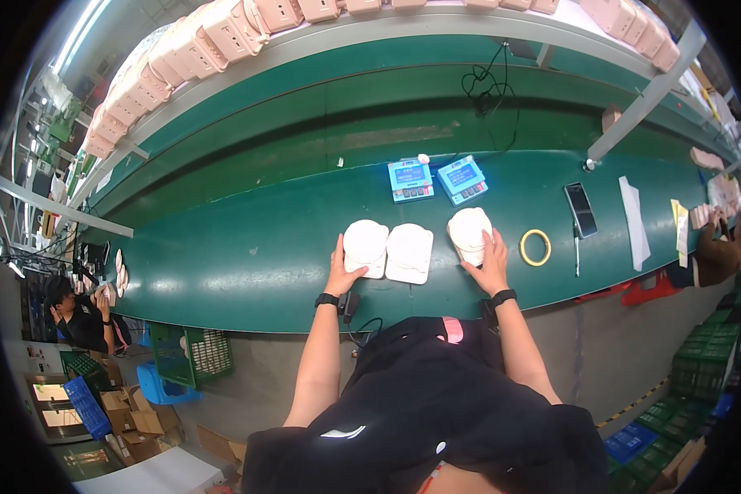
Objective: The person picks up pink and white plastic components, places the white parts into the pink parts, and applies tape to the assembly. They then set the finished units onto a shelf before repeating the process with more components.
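Three white devices, each a round disc on a squarish base, lie on the green bench in front of me. My left hand [342,270] grips the left device [365,245] by its outer side, thumb along its near edge. Close beside that one lies the middle device [409,252], which neither hand appears to hold. My right hand [491,262] holds the right device [469,230], fingers along its right side and thumb at its near edge. That device sits apart from the other two and looks slightly turned.
Beyond the devices stand two blue boxes with screens, a left box [410,180] and a right box [463,180]. To the right are a tape roll [535,248], a phone [580,209] and a pen [577,256]. Pink units [230,37] line the shelf above. People sit at both bench ends.
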Motion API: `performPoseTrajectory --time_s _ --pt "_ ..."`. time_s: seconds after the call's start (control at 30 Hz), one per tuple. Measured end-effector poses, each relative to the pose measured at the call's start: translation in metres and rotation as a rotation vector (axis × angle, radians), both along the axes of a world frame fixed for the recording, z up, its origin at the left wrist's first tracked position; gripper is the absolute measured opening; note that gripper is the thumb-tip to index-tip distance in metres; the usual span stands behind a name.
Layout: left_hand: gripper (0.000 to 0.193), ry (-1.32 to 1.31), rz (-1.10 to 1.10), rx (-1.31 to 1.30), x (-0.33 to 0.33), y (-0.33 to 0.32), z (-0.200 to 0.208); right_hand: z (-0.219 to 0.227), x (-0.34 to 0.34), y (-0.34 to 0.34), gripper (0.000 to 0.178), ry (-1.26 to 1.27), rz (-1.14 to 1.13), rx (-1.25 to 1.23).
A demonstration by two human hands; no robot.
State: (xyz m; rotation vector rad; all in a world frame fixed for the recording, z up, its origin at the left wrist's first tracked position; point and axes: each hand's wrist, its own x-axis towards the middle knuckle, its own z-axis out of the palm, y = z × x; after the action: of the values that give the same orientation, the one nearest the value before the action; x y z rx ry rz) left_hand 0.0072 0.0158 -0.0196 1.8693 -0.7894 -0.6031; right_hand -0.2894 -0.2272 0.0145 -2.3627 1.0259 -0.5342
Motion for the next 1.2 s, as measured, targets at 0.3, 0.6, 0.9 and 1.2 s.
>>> performPoseTrajectory --time_s 0.3,0.6,0.9,1.2 --pt "0.108 -0.025 -0.01 0.02 -0.001 0.001 0.004 0.003 0.001 0.001 0.093 0.002 -0.007 0.003" --pt "0.109 -0.034 -0.024 0.023 0.001 0.002 0.005 0.005 0.003 0.001 0.096 0.0 -0.011 -0.002" --pt "0.109 -0.05 -0.003 0.015 -0.003 0.002 0.003 0.003 0.001 0.0 0.095 -0.005 -0.011 -0.008" --pt "0.105 0.177 0.04 -0.151 -0.005 0.003 -0.007 0.003 0.002 0.0 0.095 0.001 -0.014 -0.006"
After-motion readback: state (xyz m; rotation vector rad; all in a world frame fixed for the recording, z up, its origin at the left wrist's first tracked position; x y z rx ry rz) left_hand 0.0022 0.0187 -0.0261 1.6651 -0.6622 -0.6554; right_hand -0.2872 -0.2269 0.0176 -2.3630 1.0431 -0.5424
